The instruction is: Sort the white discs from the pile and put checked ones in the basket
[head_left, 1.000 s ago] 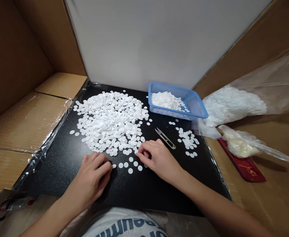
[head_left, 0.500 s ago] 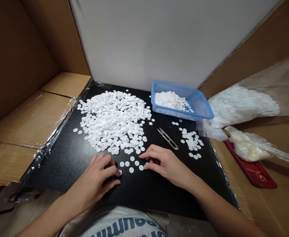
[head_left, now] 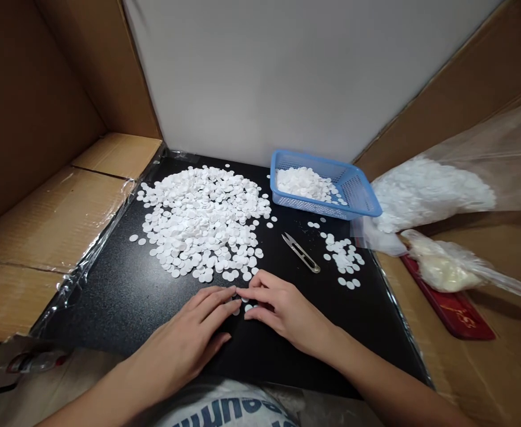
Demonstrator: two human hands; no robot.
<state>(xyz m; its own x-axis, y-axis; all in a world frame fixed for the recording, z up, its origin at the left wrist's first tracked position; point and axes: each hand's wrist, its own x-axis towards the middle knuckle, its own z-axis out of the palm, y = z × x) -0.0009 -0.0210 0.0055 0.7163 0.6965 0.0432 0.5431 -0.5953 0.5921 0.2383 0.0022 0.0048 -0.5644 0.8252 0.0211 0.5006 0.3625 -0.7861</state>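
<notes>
Several small white discs (head_left: 248, 308) lie on the black tabletop between my two hands, partly hidden by the fingers. My left hand (head_left: 191, 332) is palm down with its fingers stretched over some of them, touching or nearly touching the right fingertips. My right hand (head_left: 287, 308) rests on its side, index finger and thumb apart, with loose discs in the gap. Neither hand is lifting anything. Just beyond the fingers spreads a large heap of white discs (head_left: 207, 219). Thread snips (head_left: 301, 253) lie beyond the right hand.
A blue plastic basket (head_left: 367, 204) at the back right holds more discs. In front of it is a small scattered group of discs (head_left: 344, 255). Farther right are a clear bag of discs (head_left: 433, 193), a smaller bag (head_left: 438, 264) and a red case (head_left: 456, 314). Cardboard (head_left: 56, 213) flanks the table.
My left hand has moved right and forward, its fingers straightening over the discs. My right hand has shifted slightly left, so the fingertips of both hands now come together.
</notes>
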